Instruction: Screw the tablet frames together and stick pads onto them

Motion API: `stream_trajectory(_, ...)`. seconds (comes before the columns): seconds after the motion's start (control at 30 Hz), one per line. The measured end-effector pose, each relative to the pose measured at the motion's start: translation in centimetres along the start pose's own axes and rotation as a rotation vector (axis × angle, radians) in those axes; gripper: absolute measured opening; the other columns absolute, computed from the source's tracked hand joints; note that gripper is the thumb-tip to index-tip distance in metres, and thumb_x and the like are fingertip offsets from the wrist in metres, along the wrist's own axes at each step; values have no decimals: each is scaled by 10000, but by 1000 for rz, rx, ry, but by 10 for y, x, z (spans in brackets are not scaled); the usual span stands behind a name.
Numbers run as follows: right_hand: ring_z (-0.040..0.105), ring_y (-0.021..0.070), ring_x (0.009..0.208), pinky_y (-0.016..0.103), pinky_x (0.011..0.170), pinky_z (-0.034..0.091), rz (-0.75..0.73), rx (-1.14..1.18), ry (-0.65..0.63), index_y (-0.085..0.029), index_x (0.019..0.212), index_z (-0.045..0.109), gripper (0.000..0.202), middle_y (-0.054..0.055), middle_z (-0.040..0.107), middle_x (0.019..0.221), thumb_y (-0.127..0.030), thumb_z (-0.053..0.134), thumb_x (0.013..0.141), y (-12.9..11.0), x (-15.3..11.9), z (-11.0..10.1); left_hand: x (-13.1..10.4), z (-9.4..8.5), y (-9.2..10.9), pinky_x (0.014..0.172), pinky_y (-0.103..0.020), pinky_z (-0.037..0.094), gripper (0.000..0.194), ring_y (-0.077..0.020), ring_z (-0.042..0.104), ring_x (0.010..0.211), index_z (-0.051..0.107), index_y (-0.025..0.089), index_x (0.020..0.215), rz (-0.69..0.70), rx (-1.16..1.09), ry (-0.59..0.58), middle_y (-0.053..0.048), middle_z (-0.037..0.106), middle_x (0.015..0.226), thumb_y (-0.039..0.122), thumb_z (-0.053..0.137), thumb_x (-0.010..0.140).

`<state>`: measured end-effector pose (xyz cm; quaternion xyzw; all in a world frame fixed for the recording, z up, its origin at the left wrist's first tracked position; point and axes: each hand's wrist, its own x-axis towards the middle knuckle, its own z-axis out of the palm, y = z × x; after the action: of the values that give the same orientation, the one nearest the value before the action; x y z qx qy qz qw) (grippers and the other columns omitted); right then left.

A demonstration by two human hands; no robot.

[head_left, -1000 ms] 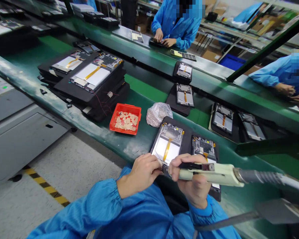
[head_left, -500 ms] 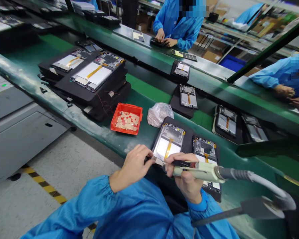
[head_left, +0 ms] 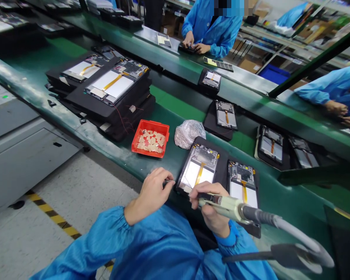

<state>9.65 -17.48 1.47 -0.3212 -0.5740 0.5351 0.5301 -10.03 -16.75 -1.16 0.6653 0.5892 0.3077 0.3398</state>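
Two hands: right (head_left: 212, 212) clamped on tool (head_left: 230, 206), left (head_left: 154, 190) pinching tablet (head_left: 198, 169) (red tray (head_left: 150, 139) beyond).

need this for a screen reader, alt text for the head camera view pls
A person in blue sleeves holds a cream corded hand tool in the right hand over an opened tablet on a green bench, left hand at its corner. A red tray lies beyond.

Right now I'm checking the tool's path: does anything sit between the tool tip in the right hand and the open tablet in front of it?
Nothing visible does. The right hand holds the cream tool with its tip at the near edge of the open tablet. The left hand rests beside that edge, left of the tip.
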Motion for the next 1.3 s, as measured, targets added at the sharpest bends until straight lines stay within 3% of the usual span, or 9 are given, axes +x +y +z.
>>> stream_trajectory(0.53, 623, 140, 594, 262, 501, 499, -25, -67, -4, -231, 1024, 690, 351, 53, 690, 852, -479, 793, 798, 5, 4, 5, -5, 12, 1, 705, -270, 441, 54, -149, 565, 806, 623, 225, 923, -9, -75, -47, 0, 581, 898, 200, 583, 896)
stream_trajectory(0.7, 622, 139, 573, 289, 534, 518, -26, -4, 18, -221, 1031, 662, 345, 46, 695, 867, -490, 754, 835, 5, 9, 3, -5, 25, 7, 764, -295, 468, 330, -157, 571, 827, 543, 242, 1163, -44, -108, -96, -19, 576, 1047, 198, 621, 845)
stream_trajectory(0.83, 629, 146, 576, 308, 530, 515, -56, 65, -6, -231, 1104, 661, 367, 69, 706, 979, -492, 728, 855, -4, 14, 2, -2, 31, 11, 788, -312, 474, 315, -173, 587, 857, 541, 255, 1140, -89, -84, -121, -16, 556, 1036, 235, 633, 839)
stream_trajectory(0.97, 618, 145, 539, 325, 521, 514, -131, 70, 87, -243, 1087, 668, 364, 59, 704, 957, -525, 708, 861, -24, 15, -8, -1, 37, 15, 789, -334, 482, 404, -208, 622, 917, 508, 265, 1184, -151, 2, -113, -37, 561, 1118, 314, 677, 820)
stream_trajectory(1.07, 588, 144, 496, 335, 482, 492, -113, 29, 194, -262, 1031, 674, 374, 50, 687, 898, -582, 703, 838, -50, 9, -30, -1, 44, 18, 833, -374, 482, 533, -266, 628, 1026, 467, 258, 1231, -185, 81, -87, -69, 569, 1189, 381, 727, 782)
stream_trajectory(1.13, 559, 146, 474, 346, 458, 462, -36, -28, 310, -275, 970, 678, 400, 56, 663, 861, -630, 722, 792, -71, -2, -56, -1, 46, 18, 857, -387, 478, 547, -281, 621, 1067, 457, 252, 1240, -180, 110, -78, -82, 566, 1219, 382, 725, 782)
stream_trajectory(1.23, 530, 150, 491, 390, 477, 446, 169, -249, 527, -258, 892, 665, 462, 118, 625, 850, -691, 724, 744, -97, -28, -113, 3, 42, 12, 821, -354, 482, 520, -230, 639, 958, 468, 254, 1242, -180, 96, -111, -61, 578, 1172, 329, 706, 785)
stream_trajectory(1.3, 535, 164, 525, 418, 484, 442, 301, -465, 650, -240, 872, 648, 445, 185, 617, 895, -675, 685, 788, -104, -51, -160, 7, 36, 7, 780, -319, 485, 463, -167, 623, 808, 500, 247, 1210, -187, 30, -160, -28, 591, 1089, 272, 682, 785)
